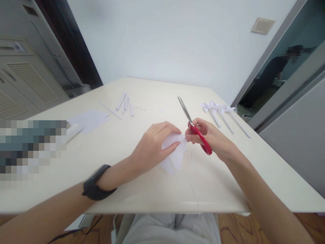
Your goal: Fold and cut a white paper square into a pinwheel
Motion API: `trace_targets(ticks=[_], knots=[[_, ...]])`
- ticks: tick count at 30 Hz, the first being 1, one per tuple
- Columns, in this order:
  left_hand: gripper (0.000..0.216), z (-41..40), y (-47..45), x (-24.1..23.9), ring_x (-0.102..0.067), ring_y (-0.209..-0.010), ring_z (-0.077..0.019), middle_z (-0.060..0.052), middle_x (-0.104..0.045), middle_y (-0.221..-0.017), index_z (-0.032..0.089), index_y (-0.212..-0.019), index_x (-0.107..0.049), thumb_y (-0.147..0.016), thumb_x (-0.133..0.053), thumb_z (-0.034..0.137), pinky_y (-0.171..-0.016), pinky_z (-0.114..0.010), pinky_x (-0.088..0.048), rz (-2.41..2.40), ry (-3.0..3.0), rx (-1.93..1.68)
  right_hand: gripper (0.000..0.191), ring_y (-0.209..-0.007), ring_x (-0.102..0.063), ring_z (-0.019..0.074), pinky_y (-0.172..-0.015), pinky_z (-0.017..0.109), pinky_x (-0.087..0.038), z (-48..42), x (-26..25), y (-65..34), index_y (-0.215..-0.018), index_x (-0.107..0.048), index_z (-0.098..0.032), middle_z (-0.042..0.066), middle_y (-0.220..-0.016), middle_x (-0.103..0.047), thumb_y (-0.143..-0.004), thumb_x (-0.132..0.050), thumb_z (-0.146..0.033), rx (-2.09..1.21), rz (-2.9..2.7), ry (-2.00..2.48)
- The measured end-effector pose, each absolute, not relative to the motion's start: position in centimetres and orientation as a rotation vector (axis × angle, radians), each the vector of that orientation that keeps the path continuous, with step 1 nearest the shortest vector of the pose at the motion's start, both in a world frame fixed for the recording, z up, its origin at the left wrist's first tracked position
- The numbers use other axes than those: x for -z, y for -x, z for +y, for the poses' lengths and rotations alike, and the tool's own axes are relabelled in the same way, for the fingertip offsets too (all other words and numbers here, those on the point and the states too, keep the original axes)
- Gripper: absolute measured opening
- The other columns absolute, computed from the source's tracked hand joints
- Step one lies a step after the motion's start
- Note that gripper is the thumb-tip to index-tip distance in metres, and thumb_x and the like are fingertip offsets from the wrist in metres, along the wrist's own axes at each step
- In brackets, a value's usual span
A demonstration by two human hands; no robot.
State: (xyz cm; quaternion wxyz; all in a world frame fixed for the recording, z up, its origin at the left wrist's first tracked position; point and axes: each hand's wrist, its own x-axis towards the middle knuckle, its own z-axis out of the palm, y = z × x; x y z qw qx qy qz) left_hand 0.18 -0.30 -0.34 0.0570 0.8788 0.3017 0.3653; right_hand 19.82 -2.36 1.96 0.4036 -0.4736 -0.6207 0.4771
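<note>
My left hand [152, 142] is closed on a folded piece of thin white paper [176, 157], with thumb and fingers on its upper part. My right hand [212, 137] holds red-handled scissors [199, 134], whose metal blades point up and away toward the wall. The right fingertips pinch at the paper's right corner; what they grip there is too small to make out. A thin white thread or wire [194, 193] runs from below the paper toward the table's front edge.
White paper pinwheels [214, 107] on rolled sticks lie at the right of the table [162, 89]. Several paper rolls [125, 102], tiny scraps [141, 108], a thin stick [110, 110] and a stack of paper sheets [88, 120] lie at the left. A person [270, 74] appears beyond the doorway.
</note>
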Motion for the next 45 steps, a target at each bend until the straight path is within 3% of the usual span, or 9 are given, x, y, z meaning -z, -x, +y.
trace_targets(ticks=[7, 31, 45], knots=[[0.016, -0.6, -0.4, 0.6, -0.056, -0.098, -0.0202, -0.004, -0.064, -0.099, 0.02, -0.097, -0.055, -0.081, -0.054, 0.017, -0.088, -0.034, -0.039, 0.89, -2.737, -1.139, 0.021, -0.067, -0.053, 0.015, -0.058, 0.027, -0.041, -2.1, -1.3, -19.4, -0.078, -0.046, -0.023, -0.005, -0.063, -0.049, -0.069, -0.064, -0.017, -1.151, -1.572, 1.246], [0.011, 0.0, -0.1, 1.1, -0.057, -0.094, -0.02, -0.005, -0.067, -0.094, 0.019, -0.09, -0.063, -0.082, -0.055, 0.019, -0.096, -0.038, -0.039, 0.773, -2.843, -1.23, 0.024, -0.07, -0.054, 0.0145, -0.061, 0.027, -0.041, -2.5, -0.7, -18.5, -0.08, -0.044, -0.022, -0.003, -0.076, -0.057, -0.071, -0.066, -0.022, -1.136, -1.607, 1.217], [0.008, -0.1, -0.1, 0.5, -0.06, -0.088, -0.0157, -0.003, -0.066, -0.093, 0.019, -0.088, -0.065, -0.082, -0.059, 0.019, -0.082, -0.031, -0.046, 0.836, -2.69, -1.314, 0.025, -0.071, -0.055, 0.0142, -0.06, 0.026, -0.042, -2.0, -1.3, -19.9, -0.08, -0.044, -0.022, -0.002, -0.079, -0.06, -0.071, -0.067, -0.025, -1.016, -1.588, 1.265]])
